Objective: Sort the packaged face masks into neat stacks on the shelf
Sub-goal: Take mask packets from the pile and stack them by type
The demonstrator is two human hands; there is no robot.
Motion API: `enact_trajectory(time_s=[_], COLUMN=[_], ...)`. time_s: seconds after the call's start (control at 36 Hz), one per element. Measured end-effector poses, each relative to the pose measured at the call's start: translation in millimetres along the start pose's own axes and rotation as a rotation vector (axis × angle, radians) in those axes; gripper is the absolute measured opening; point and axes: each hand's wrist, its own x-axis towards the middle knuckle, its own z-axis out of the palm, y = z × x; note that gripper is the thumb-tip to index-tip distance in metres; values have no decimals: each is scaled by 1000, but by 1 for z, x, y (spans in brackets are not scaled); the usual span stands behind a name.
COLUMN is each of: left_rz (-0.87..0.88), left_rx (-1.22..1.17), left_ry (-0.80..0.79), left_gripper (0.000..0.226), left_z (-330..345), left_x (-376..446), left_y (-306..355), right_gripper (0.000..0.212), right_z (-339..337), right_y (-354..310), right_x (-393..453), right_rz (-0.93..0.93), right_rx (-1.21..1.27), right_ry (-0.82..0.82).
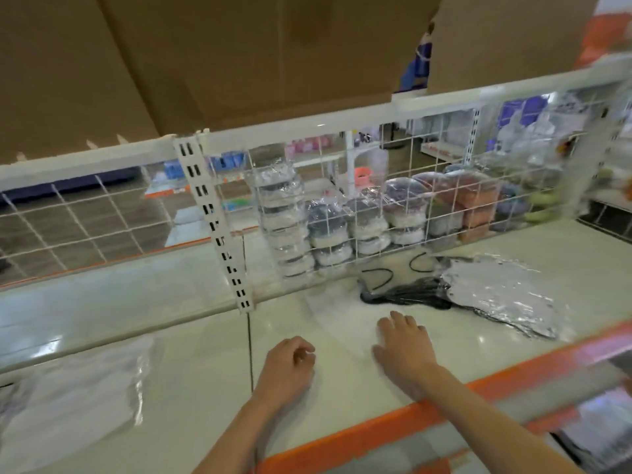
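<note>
Fingers curled on the left hand (290, 364), fingers flat and together on the right hand (405, 350), both over the white shelf (191, 381).

Biggest first: brown cardboard boxes (205, 53) fill the level above the shelf, and a white wire grid (342, 200) runs along the shelf's back edge, with rows of wrapped goods (345, 227) stacked behind it. On the shelf itself, a pile of clear-wrapped face masks (502, 292) lies toward the right, just in front of the grid, black ear loops (403, 297) trailing from its left side. Another clear packet (78, 391) lies at the shelf's far left. The right hand presses palm-down on a pale, blurred packet (345, 319) near the shelf's middle; the left hand, just beside it, holds nothing that I can make out.
</note>
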Motion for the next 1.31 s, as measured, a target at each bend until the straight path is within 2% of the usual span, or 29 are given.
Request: enact_trajectory(time_s=[0.08,0.19,0.31,0.36,0.44,0.58,0.64,0.75,0.81,0.97,1.08,1.14,1.25,1.31], left_rz=[-110,-275,-396,-418,-419,-423,-421,-415,-433,-505,-547,-578,-542,-508], left_rx=[-232,-513,-773,-834,-946,-1164,-1249,-1385,-1460,-1481,-1447,-1462,-1436,-1367], left_ry=[21,-35,-67,-86,-67,58,100,159,184,200,145,97,-58,-80], left_gripper=[15,11,22,28,21,28,25,21,25,24,33,37,38,34], left_z=[16,29,33,34,31,20,15,3,0,-1,4,9,25,34], left_x=[-2,5,9,8,6,-3,-5,-8,-7,-4,1,5,14,19], left_y=[14,23,37,40,40,29,22,7,-2,-9,-7,1,26,34], right_gripper=[38,28,22,26,32,28,31,57,61,31,25,25,33,37], right_z=[0,-2,-3,-1,5,9,9,18,20,14,4,1,-2,-4], right_y=[14,12,3,-5,-16,-20,-18,-13,-11,-9,-5,-4,2,9], right_x=[2,5,5,3,1,11,17,26,28,32,26,21,3,-5], right_rz=[-8,-56,-80,-229,-470,-479,-434,-356,-323,-262,-125,-167,-383,-408], right_rx=[39,-27,181,291,353,448,407,143,52,10,278,380,545,592], right_ry=[6,50,122,97,-31,12,63,-44,-39,86,142,144,-41,-118])
